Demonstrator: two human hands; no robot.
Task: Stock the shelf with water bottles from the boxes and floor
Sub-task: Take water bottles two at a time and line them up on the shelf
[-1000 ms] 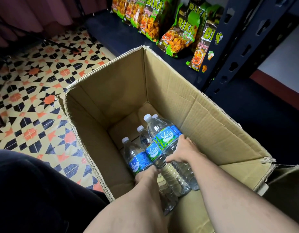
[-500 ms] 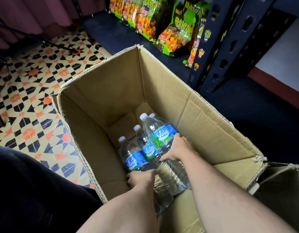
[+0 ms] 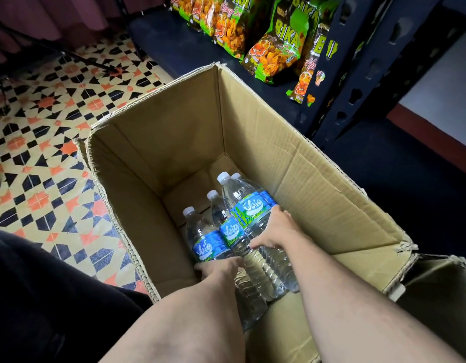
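Lifted slightly higher than a moment ago, four full water bottles (image 3: 248, 218) tilt inside the cardboard box (image 3: 318, 184), right hand (image 3: 275, 231) wrapped around two at their labels, left hand (image 3: 218, 268) closed low on the others; heavy, slick, ribbed plastic best held mid-body.

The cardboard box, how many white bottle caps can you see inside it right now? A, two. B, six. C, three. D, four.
D: inside the cardboard box four white caps show, one on the left bottle, one on the middle bottle, and two side by side on the raised pair and that the right hand grips.
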